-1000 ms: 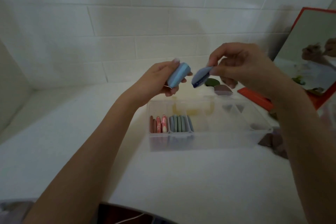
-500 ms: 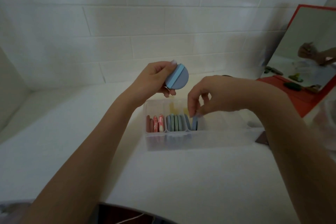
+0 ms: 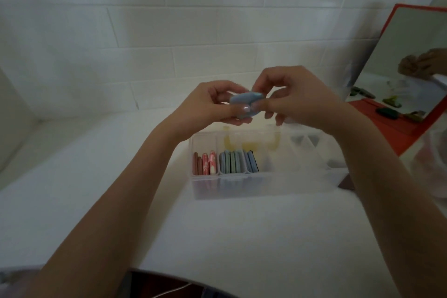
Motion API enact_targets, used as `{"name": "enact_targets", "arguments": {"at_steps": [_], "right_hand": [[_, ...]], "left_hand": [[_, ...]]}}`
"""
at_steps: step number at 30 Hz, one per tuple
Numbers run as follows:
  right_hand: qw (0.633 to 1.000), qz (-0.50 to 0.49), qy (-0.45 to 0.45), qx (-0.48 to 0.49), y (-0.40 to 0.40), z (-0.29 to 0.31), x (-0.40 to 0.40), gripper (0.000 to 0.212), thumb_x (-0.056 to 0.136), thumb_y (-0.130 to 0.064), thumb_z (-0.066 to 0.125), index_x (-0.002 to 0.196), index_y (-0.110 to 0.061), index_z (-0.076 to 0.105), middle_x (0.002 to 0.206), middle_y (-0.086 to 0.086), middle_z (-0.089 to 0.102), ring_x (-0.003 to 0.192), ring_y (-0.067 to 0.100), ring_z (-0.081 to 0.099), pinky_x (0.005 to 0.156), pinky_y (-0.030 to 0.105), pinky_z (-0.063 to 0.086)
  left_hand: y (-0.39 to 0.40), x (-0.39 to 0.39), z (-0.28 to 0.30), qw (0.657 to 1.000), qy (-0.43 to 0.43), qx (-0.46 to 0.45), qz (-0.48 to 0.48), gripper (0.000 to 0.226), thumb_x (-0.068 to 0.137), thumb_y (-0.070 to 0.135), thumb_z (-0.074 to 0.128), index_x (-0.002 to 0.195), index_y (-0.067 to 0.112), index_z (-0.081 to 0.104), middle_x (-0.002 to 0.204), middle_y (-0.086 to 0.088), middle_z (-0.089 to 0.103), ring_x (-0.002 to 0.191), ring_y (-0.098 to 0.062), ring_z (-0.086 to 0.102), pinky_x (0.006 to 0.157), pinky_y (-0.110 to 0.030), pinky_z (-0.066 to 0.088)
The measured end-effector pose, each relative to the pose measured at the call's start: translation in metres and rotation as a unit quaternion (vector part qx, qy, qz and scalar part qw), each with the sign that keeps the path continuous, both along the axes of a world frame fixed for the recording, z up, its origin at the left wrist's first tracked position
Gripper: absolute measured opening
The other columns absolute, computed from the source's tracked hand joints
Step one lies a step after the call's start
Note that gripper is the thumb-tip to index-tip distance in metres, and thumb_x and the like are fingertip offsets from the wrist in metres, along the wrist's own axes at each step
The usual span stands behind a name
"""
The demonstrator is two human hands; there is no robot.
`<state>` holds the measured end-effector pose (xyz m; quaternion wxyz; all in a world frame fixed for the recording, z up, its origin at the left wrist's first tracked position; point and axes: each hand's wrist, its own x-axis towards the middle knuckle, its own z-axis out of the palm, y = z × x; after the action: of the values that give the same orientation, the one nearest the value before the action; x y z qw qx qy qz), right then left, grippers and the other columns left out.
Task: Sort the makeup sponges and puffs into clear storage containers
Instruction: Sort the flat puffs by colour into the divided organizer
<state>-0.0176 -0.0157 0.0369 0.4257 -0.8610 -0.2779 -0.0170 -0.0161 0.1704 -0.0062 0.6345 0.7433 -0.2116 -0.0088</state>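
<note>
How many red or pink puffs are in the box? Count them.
4, on edge in the leftmost compartment of the clear plastic box: two dark red puffs left, two pink marbled puffs right; more may hide.

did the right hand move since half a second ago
Yes. The right hand rose from the clear container compartments to pinch the blue puff held by the left hand.

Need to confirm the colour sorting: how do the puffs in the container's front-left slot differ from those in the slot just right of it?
The front-left puffs are reddish-brown and pink, some marbled with white; the neighbouring puffs are plain blue and grey-green. The left slot looks loosely filled, while the neighbouring one is packed wall to wall. Both sets stand on edge in the clear container.
</note>
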Motion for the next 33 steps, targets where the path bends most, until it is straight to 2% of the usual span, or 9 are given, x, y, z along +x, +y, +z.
{"name": "enact_targets", "arguments": {"at_steps": [3,7,11,13,17,21,26,30,33], "right_hand": [[0.998,0.057,-0.001,-0.015,-0.018,0.011,0.001,0.018,0.076,0.004,0.071,0.079,-0.014,0.067,0.069,-0.008,0.067,0.064,0.004,0.064,0.061,0.018,0.054],[0.975,0.153,0.002,-0.158,-0.026,0.014,-0.002,0.019,0.076,-0.009,0.073,0.075,-0.027,0.069,0.087,-0.002,0.07,0.085,0.024,0.065,0.08,0.033,0.052],[0.963,0.154,0.016,-0.221,-0.013,0.012,-0.005,0.035,0.078,-0.001,0.066,0.069,-0.035,0.068,0.078,0.0,0.067,0.074,0.029,0.059,0.069,0.024,0.047],[0.955,0.147,0.017,-0.257,-0.005,0.01,-0.008,0.035,0.075,-0.002,0.063,0.069,-0.036,0.069,0.072,0.003,0.066,0.07,0.033,0.057,0.068,0.035,0.049],[0.931,0.117,0.026,-0.345,0.01,0.006,-0.014,0.035,0.074,-0.008,0.061,0.063,-0.04,0.067,0.051,-0.022,0.055,0.053,0.011,0.05,0.055,0.027,0.047],[0.909,0.09,0.021,-0.407,0.015,0.011,-0.024,0.03,0.077,-0.008,0.063,0.071,-0.036,0.07,0.042,-0.024,0.051,0.04,-0.002,0.049,0.043,0.009,0.036],[0.909,0.082,0.034,-0.407,0.022,0.003,-0.028,0.033,0.079,-0.003,0.06,0.077,-0.034,0.071,0.052,-0.015,0.053,0.043,-0.016,0.047,0.039,0.006,0.035],[0.908,0.079,0.046,-0.41,0.014,0.009,-0.025,0.04,0.085,-0.005,0.053,0.086,-0.04,0.071,0.063,-0.016,0.053,0.053,0.0,0.051,0.056,0.015,0.043],[0.934,0.069,0.033,-0.35,0.009,0.014,-0.026,0.022,0.086,-0.02,0.063,0.086,-0.041,0.067,0.076,-0.02,0.06,0.07,-0.002,0.056,0.073,0.022,0.047]], "left_hand": [[0.002,0.0,0.0,0.998,0.023,0.031,-0.056,0.049,0.077,-0.004,0.07,0.118,0.011,0.05,0.1,-0.012,0.073,0.094,-0.026,0.07,0.079,-0.03,0.056],[0.005,0.003,-0.004,0.983,0.046,0.113,-0.135,0.048,0.076,-0.009,0.069,0.118,0.008,0.053,0.111,-0.017,0.067,0.104,-0.024,0.065,0.09,-0.036,0.053],[0.001,-0.002,-0.006,0.967,0.027,0.203,-0.15,0.037,0.083,0.008,0.068,0.118,0.003,0.057,0.118,-0.012,0.065,0.113,-0.019,0.06,0.101,-0.026,0.044],[-0.001,-0.004,-0.004,0.958,0.02,0.245,-0.15,0.03,0.088,0.01,0.064,0.118,0.012,0.059,0.117,-0.003,0.066,0.109,-0.005,0.059,0.094,-0.013,0.042],[-0.003,-0.008,0.0,0.951,0.009,0.266,-0.159,0.03,0.093,0.005,0.055,0.103,0.033,0.056,0.099,0.03,0.059,0.093,0.016,0.056,0.08,-0.002,0.039],[-0.003,-0.003,-0.002,0.958,-0.01,0.252,-0.139,0.027,0.089,0.002,0.06,0.114,0.009,0.057,0.104,0.009,0.069,0.101,0.0,0.062,0.09,-0.015,0.045],[0.003,0.002,-0.005,0.973,-0.013,0.209,-0.101,0.027,0.08,-0.011,0.056,0.103,0.003,0.06,0.1,-0.008,0.07,0.098,-0.02,0.064,0.097,-0.046,0.048],[0.001,0.002,-0.005,0.97,-0.019,0.217,-0.108,0.028,0.078,-0.01,0.054,0.096,0.009,0.063,0.094,-0.002,0.071,0.094,-0.015,0.065,0.097,-0.043,0.048],[0.001,0.001,-0.004,0.971,-0.018,0.214,-0.106,0.028,0.075,-0.002,0.055,0.101,0.006,0.064,0.1,-0.006,0.071,0.099,-0.02,0.065,0.098,-0.047,0.046]]}}
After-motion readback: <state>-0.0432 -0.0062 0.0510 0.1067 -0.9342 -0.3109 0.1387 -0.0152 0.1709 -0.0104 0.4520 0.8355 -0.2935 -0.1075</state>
